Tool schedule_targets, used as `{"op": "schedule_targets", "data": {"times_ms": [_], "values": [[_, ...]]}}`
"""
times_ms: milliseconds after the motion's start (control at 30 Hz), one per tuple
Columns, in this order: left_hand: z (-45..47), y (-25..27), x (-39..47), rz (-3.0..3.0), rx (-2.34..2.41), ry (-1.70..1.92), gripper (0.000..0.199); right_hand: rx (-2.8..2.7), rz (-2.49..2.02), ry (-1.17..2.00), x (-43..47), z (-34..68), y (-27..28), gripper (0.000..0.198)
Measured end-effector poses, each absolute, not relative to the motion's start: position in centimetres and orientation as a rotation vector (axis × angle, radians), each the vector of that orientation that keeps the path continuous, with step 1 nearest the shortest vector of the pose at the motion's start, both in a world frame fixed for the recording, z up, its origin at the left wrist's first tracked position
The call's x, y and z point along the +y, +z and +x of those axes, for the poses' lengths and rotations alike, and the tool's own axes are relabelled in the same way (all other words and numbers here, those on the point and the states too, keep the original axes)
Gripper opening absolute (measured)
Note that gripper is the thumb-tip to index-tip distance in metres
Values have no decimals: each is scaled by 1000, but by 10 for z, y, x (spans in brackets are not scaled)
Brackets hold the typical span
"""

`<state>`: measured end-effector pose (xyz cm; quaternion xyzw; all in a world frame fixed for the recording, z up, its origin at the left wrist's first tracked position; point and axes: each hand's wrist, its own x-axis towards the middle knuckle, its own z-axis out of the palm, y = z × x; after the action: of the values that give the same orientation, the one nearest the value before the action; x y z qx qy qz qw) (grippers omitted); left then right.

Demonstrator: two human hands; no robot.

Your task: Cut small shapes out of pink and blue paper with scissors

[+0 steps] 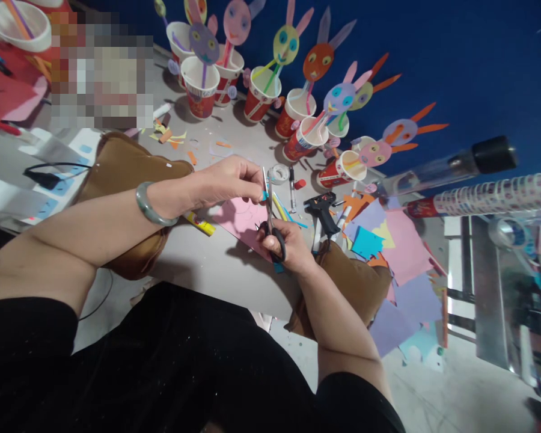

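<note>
My right hand (293, 245) grips a pair of black-handled scissors (270, 207), fingers in the loops and blades pointing away from me. Pinched between the thumb and fingers of my left hand (228, 180) is a small piece of blue paper (265, 196), right beside the blades. Whether the blades touch the paper I cannot tell. Below both hands a pink paper sheet (238, 218) with drawn outlines lies on the table. A yellow glue stick (201, 224) rests under my left wrist, and a black glue gun (324, 210) lies to the right.
Several red paper cups (261, 96) with paper rabbit heads on straws stand along the blue wall (433, 48). Brown cushions (130, 162) lie under both forearms. Coloured paper sheets (406, 246), a tape roll (278, 174) and a stack of cups (496, 195) are also around.
</note>
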<state>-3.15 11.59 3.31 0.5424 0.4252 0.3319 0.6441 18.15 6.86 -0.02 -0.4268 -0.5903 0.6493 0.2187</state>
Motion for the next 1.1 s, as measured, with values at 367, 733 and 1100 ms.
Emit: {"op": "schedule_targets", "data": {"times_ms": [367, 733, 1100], "values": [[-34, 30, 117, 1265, 941, 770, 8, -1615, -1146, 1826, 69, 181, -2, 62], [-32, 34, 117, 1251, 1002, 731, 6, -1551, -1193, 1643, 68, 184, -9, 60], [-61, 55, 123, 1735, 1019, 197, 7, -1446, -1192, 1409, 75, 183, -25, 57]]}}
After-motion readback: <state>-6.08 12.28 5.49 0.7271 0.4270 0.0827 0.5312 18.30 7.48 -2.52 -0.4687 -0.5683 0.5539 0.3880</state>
